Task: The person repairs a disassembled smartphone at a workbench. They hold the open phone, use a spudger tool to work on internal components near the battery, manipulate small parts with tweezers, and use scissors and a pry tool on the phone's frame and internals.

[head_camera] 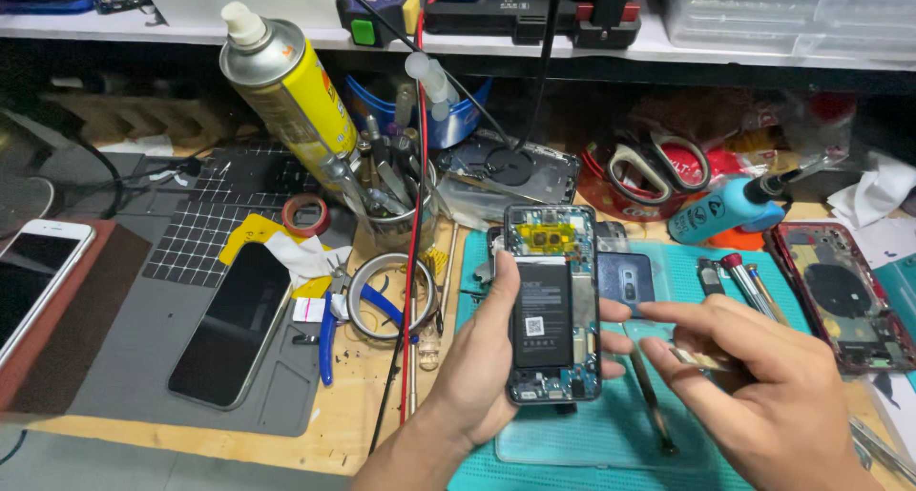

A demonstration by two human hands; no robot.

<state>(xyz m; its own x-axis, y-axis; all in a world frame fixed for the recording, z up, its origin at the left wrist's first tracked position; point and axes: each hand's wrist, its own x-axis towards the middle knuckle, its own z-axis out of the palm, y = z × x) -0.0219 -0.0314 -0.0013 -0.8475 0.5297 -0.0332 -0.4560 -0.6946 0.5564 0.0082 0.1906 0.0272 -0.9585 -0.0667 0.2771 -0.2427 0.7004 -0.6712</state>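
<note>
step: opened phone (552, 305) inspection, judged mid-disassembly | left hand (477, 362): grip clamped round phone edges, held above teal mat (611, 424) on tabletop | right hand (763, 386): fingers pinched on small flat part (695, 358) beside phone | next: likely needs steady, precise alignment at battery (542, 327)

Four phones (552, 305) – one spray can (291, 90)

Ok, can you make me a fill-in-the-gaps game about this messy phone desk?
1. The left hand holds an opened phone with a big ____ battery inside.
2. The spray can has a ____ label.
3. The scissors lie in a ____ bowl.
4. The right hand pinches a small ____ strip.

Missing words: black; yellow; red; tan
</note>
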